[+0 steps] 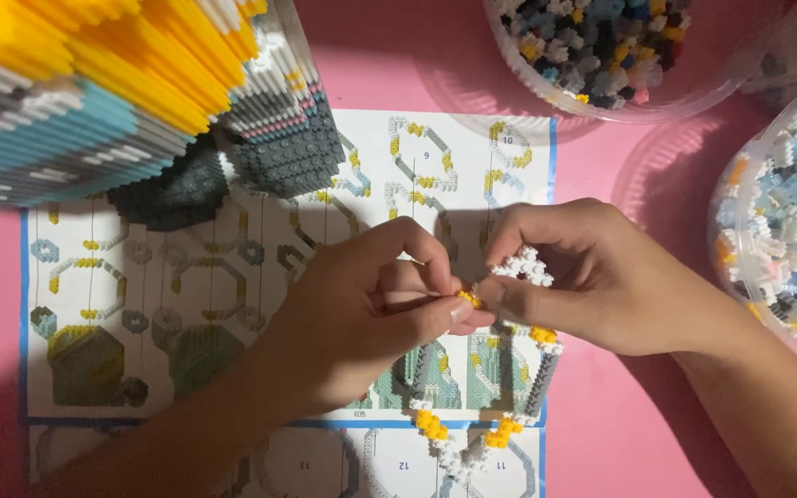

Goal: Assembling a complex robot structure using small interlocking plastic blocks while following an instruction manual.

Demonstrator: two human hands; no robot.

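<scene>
Pinching a studded brick ring [481, 406] between both grips, left hand [371, 304] and right hand [592, 277] overlie the paper instruction sheet [232, 277]; clear brick tubs [786, 231] at two o'clock.

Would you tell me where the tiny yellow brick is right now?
In the head view, the tiny yellow brick sits mid-frame, pinched between the left hand and right hand, above the instruction sheet.

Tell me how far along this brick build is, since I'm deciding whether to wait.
Done: a large striped block model stands at top left, and a loop of white, grey and yellow bricks hangs together. In hand: the left hand pinches a small yellow brick against the loop, and the right hand steadies its white end. Left: the instruction sheet shows further steps, and the tubs hold many loose bricks.
</scene>
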